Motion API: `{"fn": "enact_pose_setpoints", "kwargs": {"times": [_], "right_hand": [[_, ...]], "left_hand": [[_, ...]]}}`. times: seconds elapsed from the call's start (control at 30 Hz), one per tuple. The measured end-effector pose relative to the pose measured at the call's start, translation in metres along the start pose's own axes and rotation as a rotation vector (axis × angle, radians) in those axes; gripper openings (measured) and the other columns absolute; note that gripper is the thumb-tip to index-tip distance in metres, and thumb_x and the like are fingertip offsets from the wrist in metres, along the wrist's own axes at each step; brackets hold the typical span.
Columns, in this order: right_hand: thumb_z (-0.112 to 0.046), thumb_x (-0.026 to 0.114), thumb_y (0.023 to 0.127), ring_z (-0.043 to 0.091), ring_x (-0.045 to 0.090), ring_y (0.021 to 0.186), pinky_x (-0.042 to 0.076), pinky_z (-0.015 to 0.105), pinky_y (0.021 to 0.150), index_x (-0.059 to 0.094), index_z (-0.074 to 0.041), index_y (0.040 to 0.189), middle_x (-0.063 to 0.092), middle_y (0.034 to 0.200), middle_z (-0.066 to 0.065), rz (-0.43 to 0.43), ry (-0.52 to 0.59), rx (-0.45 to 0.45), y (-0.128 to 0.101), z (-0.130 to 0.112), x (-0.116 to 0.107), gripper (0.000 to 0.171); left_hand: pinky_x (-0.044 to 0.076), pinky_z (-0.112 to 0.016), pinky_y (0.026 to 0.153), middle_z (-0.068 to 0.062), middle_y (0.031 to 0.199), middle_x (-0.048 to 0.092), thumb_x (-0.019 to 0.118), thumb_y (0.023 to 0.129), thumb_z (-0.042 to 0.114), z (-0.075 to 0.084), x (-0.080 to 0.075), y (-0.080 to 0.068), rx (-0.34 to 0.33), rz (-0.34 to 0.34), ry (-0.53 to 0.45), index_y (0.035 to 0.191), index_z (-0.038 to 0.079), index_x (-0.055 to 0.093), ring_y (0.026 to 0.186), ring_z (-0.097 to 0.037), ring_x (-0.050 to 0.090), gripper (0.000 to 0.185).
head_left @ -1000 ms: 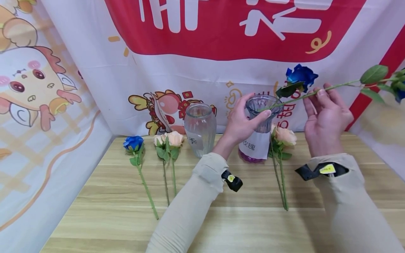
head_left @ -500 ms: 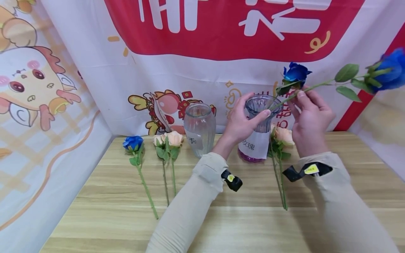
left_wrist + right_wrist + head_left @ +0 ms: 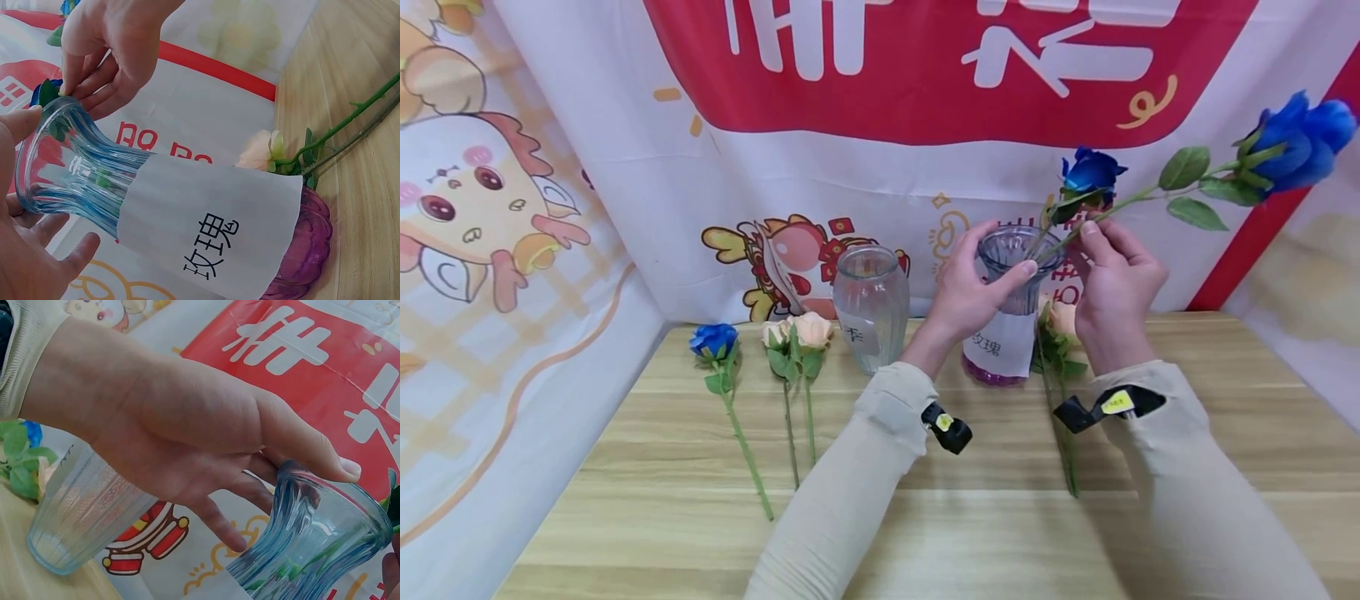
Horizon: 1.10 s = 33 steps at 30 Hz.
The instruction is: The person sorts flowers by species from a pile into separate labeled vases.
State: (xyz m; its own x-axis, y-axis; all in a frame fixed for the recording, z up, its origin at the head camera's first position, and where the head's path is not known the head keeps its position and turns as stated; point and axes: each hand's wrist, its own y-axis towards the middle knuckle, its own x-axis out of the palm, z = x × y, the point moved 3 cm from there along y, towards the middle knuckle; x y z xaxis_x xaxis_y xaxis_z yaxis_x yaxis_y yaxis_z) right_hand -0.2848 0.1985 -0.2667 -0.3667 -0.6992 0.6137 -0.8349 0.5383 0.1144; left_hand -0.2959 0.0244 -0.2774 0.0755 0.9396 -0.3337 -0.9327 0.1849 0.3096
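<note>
**Second blue rose going into the labelled vase**

Head view: the left hand (image 3: 973, 287) is wrapped round the neck of the ribbed blue-and-purple glass vase with the white paper label (image 3: 1011, 321), steadying it on the pale wooden table (image 3: 1000, 517). The right hand (image 3: 1112, 283) pinches the green stem of the long blue artificial rose (image 3: 1296, 137), whose lower end sits at the vase mouth while the bloom hangs out high to the right. Another blue rose head (image 3: 1090, 171) shows just above the rim. This looks like the feeding-in step; next the stem wants tipping upright and sliding down. Since a second ago the right hand has closed in on the vase and the bloom has risen into frame. A clear ribbed glass vase (image 3: 871, 304), a lying blue rose (image 3: 715, 342) and two peach roses (image 3: 801, 333) wait to the left.

Left wrist view: fingers curl round the flared neck (image 3: 69, 169); the right hand's fingertips (image 3: 94, 94) work at the rim. A peach rose (image 3: 262, 150) lies behind the vase.

Right wrist view: the left hand (image 3: 187, 431) grips the flared rim (image 3: 325, 531); green stem shows through the glass.
</note>
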Motion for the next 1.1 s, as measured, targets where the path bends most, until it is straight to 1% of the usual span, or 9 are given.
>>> {"fn": "enact_pose_setpoints", "kwargs": {"times": [0.27,0.53,0.67,0.77,0.87,0.93,0.97,1.03,1.1], "right_hand": [[-0.009,0.083,0.091,0.019,0.073,0.095,0.065,0.028,0.088,0.081,0.0,0.113,0.073,0.11,0.009,-0.023,-0.016,0.0,0.001,0.002,0.0,0.024],[-0.01,0.082,0.093,0.018,0.072,0.092,0.065,0.027,0.086,0.08,-0.001,0.118,0.076,0.107,0.008,-0.04,-0.048,0.01,0.001,0.003,0.0,0.027],[-0.008,0.081,0.093,0.019,0.069,0.092,0.063,0.027,0.09,0.079,0.001,0.12,0.077,0.106,0.008,-0.039,-0.058,0.021,0.0,0.005,0.003,0.028],[-0.008,0.082,0.092,0.018,0.069,0.1,0.062,0.027,0.095,0.08,-0.002,0.12,0.075,0.113,0.007,-0.022,-0.087,0.032,-0.002,0.008,0.003,0.028],[-0.012,0.081,0.094,0.016,0.07,0.106,0.062,0.025,0.096,0.079,-0.005,0.123,0.073,0.121,0.005,-0.017,-0.127,0.082,-0.004,0.013,0.001,0.03],[-0.015,0.077,0.098,0.016,0.071,0.105,0.062,0.024,0.093,0.078,-0.004,0.125,0.075,0.118,0.005,-0.019,-0.112,0.138,-0.006,0.018,0.0,0.03],[-0.019,0.074,0.101,0.016,0.072,0.105,0.062,0.025,0.096,0.077,-0.005,0.127,0.076,0.119,0.004,-0.026,-0.12,0.17,-0.008,0.02,-0.001,0.03],[-0.026,0.068,0.105,0.014,0.072,0.102,0.061,0.025,0.097,0.077,-0.007,0.125,0.078,0.112,0.002,-0.039,-0.097,0.226,-0.011,0.026,-0.004,0.03],[-0.029,0.061,0.109,0.013,0.074,0.099,0.058,0.027,0.099,0.078,-0.009,0.122,0.081,0.104,0.0,-0.064,-0.07,0.267,-0.015,0.031,-0.007,0.029]], "left_hand": [[0.044,-0.056,0.12,0.004,0.169,0.039,0.076,0.096,0.047,-0.002,-0.002,0.0,-0.003,0.001,0.007,0.162,0.03,0.04,0.151,-0.022,0.043,0.077],[0.046,-0.056,0.119,0.003,0.168,0.039,0.075,0.097,0.047,-0.003,-0.002,-0.001,-0.004,-0.008,0.009,0.162,0.029,0.039,0.147,-0.021,0.045,0.077],[0.047,-0.055,0.118,0.002,0.167,0.04,0.075,0.097,0.046,-0.004,-0.002,-0.001,-0.002,-0.006,0.0,0.162,0.028,0.039,0.145,-0.021,0.046,0.076],[0.048,-0.054,0.116,0.001,0.166,0.041,0.075,0.097,0.046,-0.004,-0.001,-0.001,-0.002,-0.006,0.009,0.162,0.029,0.039,0.143,-0.02,0.047,0.076],[0.051,-0.052,0.114,0.001,0.164,0.042,0.075,0.097,0.047,-0.003,0.0,0.0,-0.002,-0.004,0.014,0.162,0.03,0.039,0.14,-0.02,0.048,0.076],[0.051,-0.052,0.113,0.001,0.164,0.043,0.075,0.097,0.047,-0.003,0.001,0.0,0.0,0.0,0.011,0.161,0.03,0.04,0.14,-0.02,0.049,0.076],[0.05,-0.052,0.114,0.001,0.164,0.043,0.075,0.096,0.046,-0.002,0.001,0.0,0.002,0.002,0.009,0.161,0.03,0.04,0.14,-0.02,0.049,0.076],[0.05,-0.052,0.114,0.001,0.165,0.043,0.076,0.096,0.046,-0.002,0.001,0.0,0.005,0.008,0.001,0.161,0.029,0.041,0.141,-0.02,0.049,0.076],[0.049,-0.052,0.115,0.001,0.165,0.043,0.077,0.095,0.045,-0.001,0.001,0.0,0.013,0.012,0.001,0.161,0.028,0.042,0.143,-0.02,0.049,0.076]]}}
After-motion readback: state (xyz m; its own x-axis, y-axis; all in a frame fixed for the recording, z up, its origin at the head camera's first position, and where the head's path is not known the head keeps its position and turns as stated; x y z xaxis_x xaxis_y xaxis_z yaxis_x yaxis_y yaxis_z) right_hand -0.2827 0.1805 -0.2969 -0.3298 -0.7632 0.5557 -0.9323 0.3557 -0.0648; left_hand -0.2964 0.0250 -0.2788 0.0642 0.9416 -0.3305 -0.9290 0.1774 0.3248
